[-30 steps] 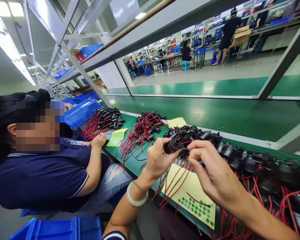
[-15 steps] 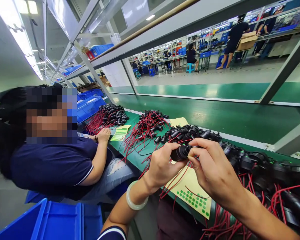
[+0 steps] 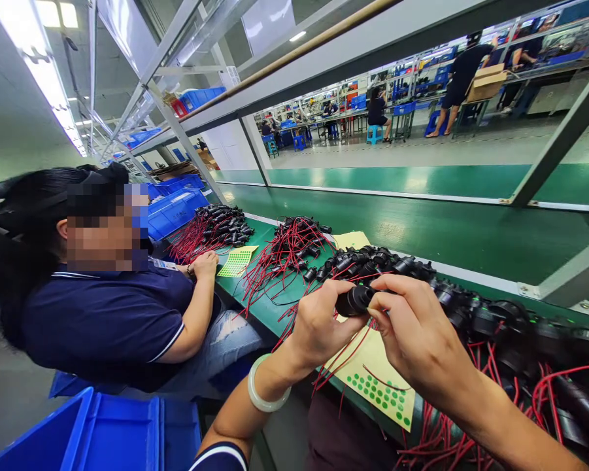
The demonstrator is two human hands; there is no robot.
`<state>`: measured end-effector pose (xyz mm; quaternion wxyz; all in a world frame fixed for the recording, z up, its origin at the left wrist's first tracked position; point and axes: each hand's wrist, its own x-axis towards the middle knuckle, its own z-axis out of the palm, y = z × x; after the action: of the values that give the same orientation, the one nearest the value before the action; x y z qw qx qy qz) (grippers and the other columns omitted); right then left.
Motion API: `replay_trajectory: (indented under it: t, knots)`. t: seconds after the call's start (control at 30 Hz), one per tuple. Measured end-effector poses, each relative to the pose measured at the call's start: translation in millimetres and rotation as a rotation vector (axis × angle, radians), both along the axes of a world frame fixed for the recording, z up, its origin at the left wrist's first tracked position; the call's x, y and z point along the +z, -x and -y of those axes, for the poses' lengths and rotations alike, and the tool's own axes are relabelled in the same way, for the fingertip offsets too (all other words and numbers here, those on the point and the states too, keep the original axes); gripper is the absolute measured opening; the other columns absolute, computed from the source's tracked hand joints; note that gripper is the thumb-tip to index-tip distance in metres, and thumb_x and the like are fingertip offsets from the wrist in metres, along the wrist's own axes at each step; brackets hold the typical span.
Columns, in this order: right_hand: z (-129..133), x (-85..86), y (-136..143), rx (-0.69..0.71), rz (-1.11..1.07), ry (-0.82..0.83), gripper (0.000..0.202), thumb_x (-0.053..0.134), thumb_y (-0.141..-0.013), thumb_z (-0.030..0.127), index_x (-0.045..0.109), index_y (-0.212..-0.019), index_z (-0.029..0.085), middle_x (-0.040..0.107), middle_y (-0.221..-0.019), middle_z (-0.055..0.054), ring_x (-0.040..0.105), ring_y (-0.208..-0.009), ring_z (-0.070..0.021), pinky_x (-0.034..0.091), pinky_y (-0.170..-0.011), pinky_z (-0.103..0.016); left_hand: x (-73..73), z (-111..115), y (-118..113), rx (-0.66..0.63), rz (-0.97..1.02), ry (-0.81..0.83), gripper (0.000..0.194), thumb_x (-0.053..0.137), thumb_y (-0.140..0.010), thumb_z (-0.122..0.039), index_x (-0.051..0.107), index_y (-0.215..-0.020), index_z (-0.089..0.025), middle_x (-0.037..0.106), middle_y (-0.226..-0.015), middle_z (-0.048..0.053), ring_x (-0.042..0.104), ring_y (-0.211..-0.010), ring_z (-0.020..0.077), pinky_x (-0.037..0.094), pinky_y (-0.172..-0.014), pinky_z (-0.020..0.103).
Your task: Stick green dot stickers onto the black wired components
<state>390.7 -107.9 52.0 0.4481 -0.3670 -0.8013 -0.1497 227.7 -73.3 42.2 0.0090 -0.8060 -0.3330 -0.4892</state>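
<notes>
Between my two hands, above the bench edge, is a black cylindrical part (image 3: 353, 301) with ridged rings round it. My left hand (image 3: 316, 325) is closed round its left side, thumb below and fingers above. The fingertips of my right hand (image 3: 416, 327) pinch at its right end; whether something small is between them is hidden. Red wires (image 3: 346, 350) hang below my hands. Under them lies a pale yellow sheet (image 3: 380, 376) with rows of green round stickers. A row of similar black parts (image 3: 372, 260) lies just behind my hands.
A co-worker (image 3: 112, 314) sits at the left. Before that person lie a sticker sheet (image 3: 238, 261) and a heap of wired black parts (image 3: 223, 226). Blue bins (image 3: 122, 432) stand at lower left. A metal frame post (image 3: 563, 131) rises at right. More red wires (image 3: 441, 438) spread at lower right.
The co-worker's head has shifted slightly to the right. My hands and the black part stay almost as they were.
</notes>
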Motion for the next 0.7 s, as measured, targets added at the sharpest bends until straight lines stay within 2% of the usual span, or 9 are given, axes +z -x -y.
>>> replay_trajectory:
  t: [0.3,0.57,0.7]
  knots:
    - [-5,-5.2,-1,0.034,0.06,-0.129,0.012,0.046,-0.091,0.003,0.055,-0.1,0.003,0.051,-0.106,-0.017,0.049,-0.102,-0.0276,0.047,-0.088,-0.042,0.5,2,-1,-0.007,0.0,0.051,0.024,0.065,-0.075,-0.019,0.054,-0.096,-0.019,0.069,-0.079,0.001,0.069,-0.065,0.0137,0.056,-0.061,0.022]
    - [-8,-3.7,-9,0.095,0.112,-0.136,0.017,0.047,-0.089,0.0,0.055,-0.103,0.004,0.05,-0.108,-0.015,0.049,-0.106,-0.026,0.046,-0.091,-0.04,-1.7,2,2,-0.012,0.004,0.13,0.025,0.066,-0.072,-0.018,0.055,-0.095,-0.018,0.067,-0.076,0.0,0.068,-0.063,0.0135,0.055,-0.06,0.022]
    - [-9,-1.2,-12,0.148,0.023,-0.078,0.009,0.053,-0.09,0.004,0.055,-0.098,0.008,0.052,-0.107,-0.013,0.05,-0.102,-0.0228,0.047,-0.088,-0.037,-1.1,4,2,-0.038,0.022,0.17,0.025,0.068,-0.071,-0.018,0.056,-0.093,-0.017,0.066,-0.074,-0.001,0.067,-0.061,0.0125,0.055,-0.059,0.021]
